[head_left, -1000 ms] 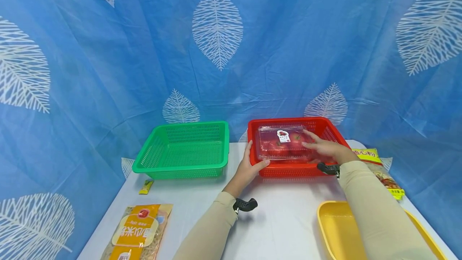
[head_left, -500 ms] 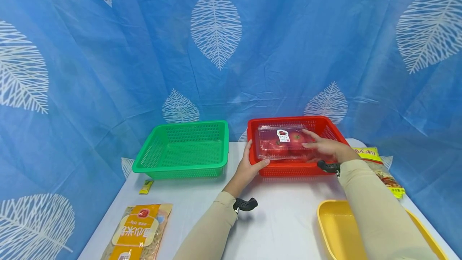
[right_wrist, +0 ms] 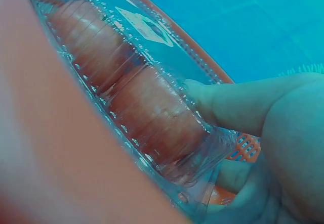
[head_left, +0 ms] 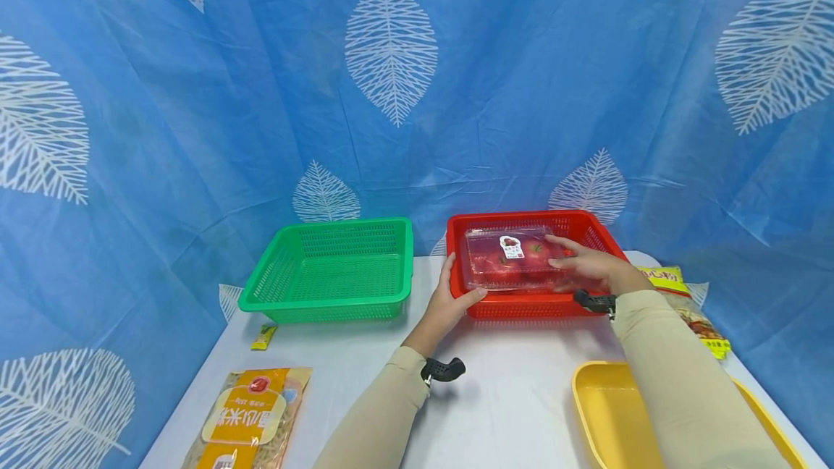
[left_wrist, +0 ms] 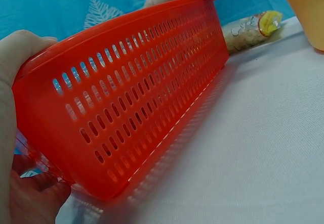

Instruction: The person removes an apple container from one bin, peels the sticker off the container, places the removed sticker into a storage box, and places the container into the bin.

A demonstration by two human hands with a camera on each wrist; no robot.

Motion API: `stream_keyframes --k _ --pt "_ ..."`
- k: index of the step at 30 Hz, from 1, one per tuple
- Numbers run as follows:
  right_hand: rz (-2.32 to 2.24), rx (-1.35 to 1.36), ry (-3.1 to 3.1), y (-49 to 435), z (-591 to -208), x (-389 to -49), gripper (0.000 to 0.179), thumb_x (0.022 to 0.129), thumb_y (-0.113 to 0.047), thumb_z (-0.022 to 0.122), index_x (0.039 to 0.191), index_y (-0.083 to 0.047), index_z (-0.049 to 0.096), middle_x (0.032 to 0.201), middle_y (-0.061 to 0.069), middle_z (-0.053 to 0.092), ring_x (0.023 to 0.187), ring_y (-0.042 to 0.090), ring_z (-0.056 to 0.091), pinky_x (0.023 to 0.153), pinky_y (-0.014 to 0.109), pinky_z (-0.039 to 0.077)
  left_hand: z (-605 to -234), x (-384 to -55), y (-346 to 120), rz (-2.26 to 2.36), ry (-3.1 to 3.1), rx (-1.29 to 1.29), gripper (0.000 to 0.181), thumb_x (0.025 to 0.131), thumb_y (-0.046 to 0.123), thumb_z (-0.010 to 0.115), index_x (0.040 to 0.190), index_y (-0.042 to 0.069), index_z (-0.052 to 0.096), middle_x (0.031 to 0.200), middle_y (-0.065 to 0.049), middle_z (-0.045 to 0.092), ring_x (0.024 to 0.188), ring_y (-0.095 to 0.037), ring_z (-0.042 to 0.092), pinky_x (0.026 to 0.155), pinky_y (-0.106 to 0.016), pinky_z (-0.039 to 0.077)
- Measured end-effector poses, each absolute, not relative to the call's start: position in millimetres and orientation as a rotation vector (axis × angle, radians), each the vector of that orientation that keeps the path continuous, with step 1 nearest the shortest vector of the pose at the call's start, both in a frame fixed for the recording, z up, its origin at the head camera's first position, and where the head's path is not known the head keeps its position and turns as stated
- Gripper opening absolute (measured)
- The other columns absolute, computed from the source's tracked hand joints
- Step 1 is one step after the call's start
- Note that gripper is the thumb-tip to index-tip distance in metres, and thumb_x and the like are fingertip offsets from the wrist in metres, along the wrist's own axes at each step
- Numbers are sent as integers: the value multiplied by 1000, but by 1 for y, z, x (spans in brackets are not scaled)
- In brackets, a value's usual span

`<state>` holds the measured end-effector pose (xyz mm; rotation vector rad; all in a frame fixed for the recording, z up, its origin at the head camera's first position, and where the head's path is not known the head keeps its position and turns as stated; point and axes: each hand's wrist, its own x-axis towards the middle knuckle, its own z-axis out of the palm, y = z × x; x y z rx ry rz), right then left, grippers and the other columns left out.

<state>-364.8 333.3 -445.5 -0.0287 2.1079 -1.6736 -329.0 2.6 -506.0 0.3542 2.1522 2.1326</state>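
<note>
Right-hand grip [head_left: 591, 271] holds the right end of a clear rectangular plastic box [head_left: 490, 264], thumb and fingers spread to either side of that end. The box sits within the red perforated plastic basket [head_left: 531, 307], toward its left part; whether its base touches the basket floor cannot be told. Inside the box: round red fruit [head_left: 536, 249], two showing plainly from the right wrist. A white printed label [head_left: 512, 247] is on the lid.

Left-hand grip [head_left: 448, 305] holds the basket at its near left corner, thumb on the rim, fingers along the left side. Black devices [head_left: 445, 369] are strapped at both wrists, beside beige sleeves [head_left: 374, 422].

Just right of the basket, partly behind the right forearm: a clear bag with yellow printed ends [head_left: 692, 315]. Nearer the wearer, a smooth yellow plastic tray [head_left: 602, 411] lies partly under the line of the right sleeve.

Left of the red basket, apart from it: a green perforated plastic basket [head_left: 352, 273]. Near its front left corner lies a small yellow packet [head_left: 263, 337]; closer in, a clear bag with an orange printed panel [head_left: 246, 418]. All stand on a white-covered counter [head_left: 508, 389]. Backdrop: blue cloth with white leaf prints [head_left: 489, 78].
</note>
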Motion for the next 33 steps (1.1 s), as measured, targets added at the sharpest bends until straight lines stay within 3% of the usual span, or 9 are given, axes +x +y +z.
stream_keyframes --k 8,16,33 --pt "-1712 15 2099 337 -444 -361 84 105 -16 66 171 -25 15 166 32 9 136 54 43 94 50 57 -506 -327 2 2126 2171 353 103 90 31 85 169 31 20 154 -4 48 138 -27 49 98 -46 55" --pt "-1814 43 2005 339 -443 -358 80 107 -11 63 171 -25 17 168 30 7 142 55 33 96 50 55 -506 -326 3 2127 2186 360 103 88 32 86 168 33 21 152 -1 49 137 -26 49 96 -46 56" --pt "-1893 165 1970 344 -441 -356 78 107 -11 62 170 -31 21 170 26 7 146 47 25 99 46 54 -502 -325 2 2104 2192 354 102 90 28 84 169 30 20 149 -3 52 134 -27 51 96 -47 56"
